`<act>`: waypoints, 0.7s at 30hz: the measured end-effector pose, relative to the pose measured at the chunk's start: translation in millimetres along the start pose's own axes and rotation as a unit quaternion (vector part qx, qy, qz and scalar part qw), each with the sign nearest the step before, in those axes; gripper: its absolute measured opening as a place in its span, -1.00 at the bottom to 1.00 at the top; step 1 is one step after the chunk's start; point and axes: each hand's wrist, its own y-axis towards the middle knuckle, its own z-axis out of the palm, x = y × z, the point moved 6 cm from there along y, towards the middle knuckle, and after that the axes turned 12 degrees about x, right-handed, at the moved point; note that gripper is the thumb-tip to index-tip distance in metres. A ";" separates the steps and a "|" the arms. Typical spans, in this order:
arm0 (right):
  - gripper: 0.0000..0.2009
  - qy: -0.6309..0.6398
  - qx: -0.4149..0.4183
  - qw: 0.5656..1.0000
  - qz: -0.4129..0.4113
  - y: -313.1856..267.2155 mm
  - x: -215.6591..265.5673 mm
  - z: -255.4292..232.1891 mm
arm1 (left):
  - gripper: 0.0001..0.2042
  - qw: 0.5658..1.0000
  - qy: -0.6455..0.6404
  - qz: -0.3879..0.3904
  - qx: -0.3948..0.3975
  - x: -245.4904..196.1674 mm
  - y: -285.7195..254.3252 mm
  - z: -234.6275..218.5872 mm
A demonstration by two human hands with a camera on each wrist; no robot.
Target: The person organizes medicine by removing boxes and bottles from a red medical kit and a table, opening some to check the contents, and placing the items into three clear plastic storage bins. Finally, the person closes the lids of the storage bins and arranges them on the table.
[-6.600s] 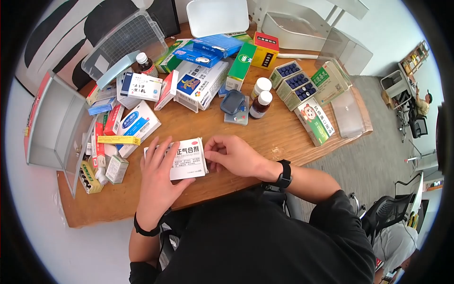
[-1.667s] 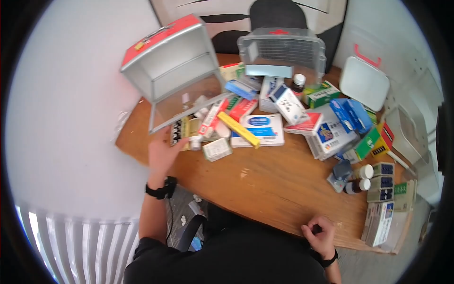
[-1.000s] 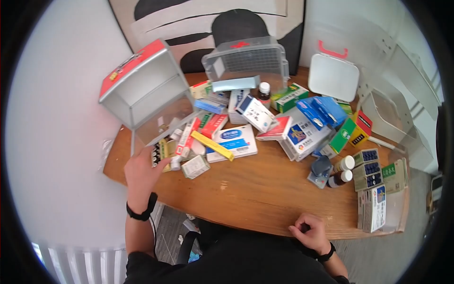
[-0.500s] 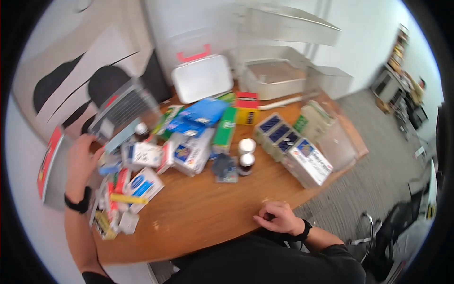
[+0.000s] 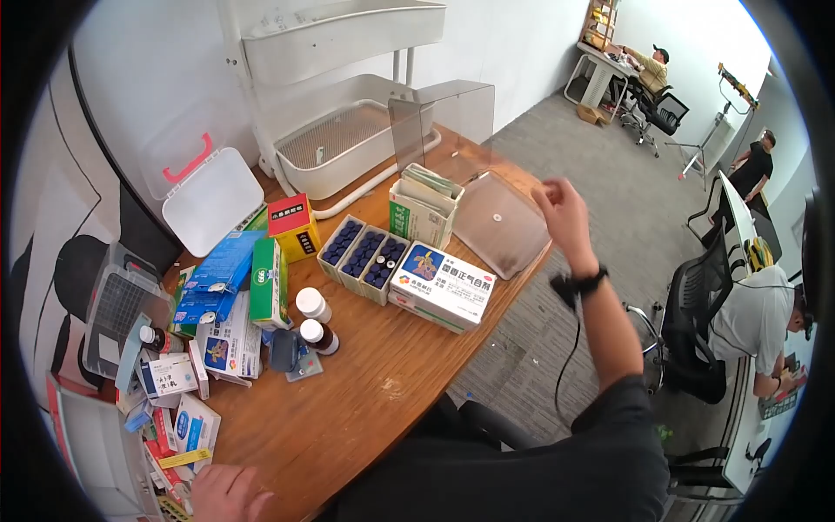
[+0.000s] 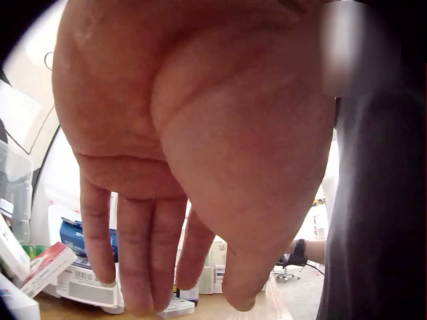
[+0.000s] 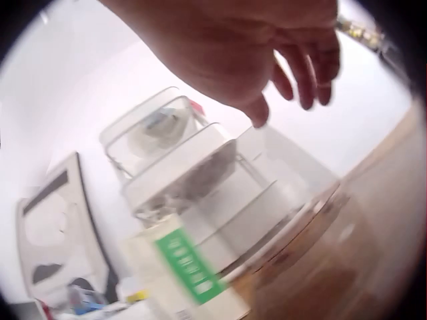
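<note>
My right hand (image 5: 564, 224) is raised past the table's right corner, beside a clear plastic lid (image 5: 500, 228); in the right wrist view its fingers (image 7: 303, 67) hang relaxed around nothing. My left hand (image 5: 228, 494) is low at the table's near left, close to a yellow box (image 5: 184, 458), and the left wrist view shows its fingers (image 6: 137, 247) extended and holding nothing. A white medicine box (image 5: 442, 289) lies near the right edge, touching open boxes of blue-capped vials (image 5: 361, 261). Behind them stands an open green-and-white carton (image 5: 423, 209).
Two white-capped bottles (image 5: 315, 304) stand mid-table near a dark blue case (image 5: 283, 350). Piled medicine boxes (image 5: 230, 335) cover the left side by a clear bin (image 5: 126, 300) and an open case (image 5: 97, 452). A white rolling cart (image 5: 335, 143) stands behind the table.
The head view has swung right. My right hand has risen from the table's front edge to beyond its right corner. My left hand has left the clear bin and come down toward the near edge.
</note>
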 end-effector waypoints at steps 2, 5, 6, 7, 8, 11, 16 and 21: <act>-0.47 -0.079 0.074 0.994 0.024 74.0 -45.1 20.3 | -0.56 1.000 0.000 -0.020 -0.016 0.1 -6.0 1.6; -0.25 -0.101 0.172 0.977 0.074 165.6 -81.0 63.2 | -0.59 0.998 0.023 -0.059 -0.020 -6.4 -16.0 1.6; -0.25 -0.099 0.172 0.978 0.068 183.9 -87.0 79.5 | -0.60 0.996 0.029 -0.083 -0.021 -8.7 -19.6 2.6; -0.26 -0.114 0.184 0.974 0.071 200.2 -91.4 98.1 | -0.62 0.993 0.035 -0.107 -0.022 -10.9 -23.1 3.6; -0.26 -0.129 0.196 0.969 0.075 211.4 -91.8 113.1 | -0.62 0.993 0.035 -0.114 -0.025 -14.4 -26.1 3.7; -0.32 -0.013 0.288 0.952 0.102 229.8 -97.4 153.1 | -0.63 0.985 0.043 -0.165 -0.010 -18.2 -36.8 8.4; -0.63 0.096 0.264 0.946 0.164 231.4 -122.6 163.4 | -0.60 0.973 -0.001 -0.229 -0.009 -8.9 -52.9 17.0; -0.65 0.080 0.189 0.959 0.193 235.6 -173.3 98.7 | -0.59 0.976 0.005 -0.218 -0.003 -1.4 -43.0 14.2</act>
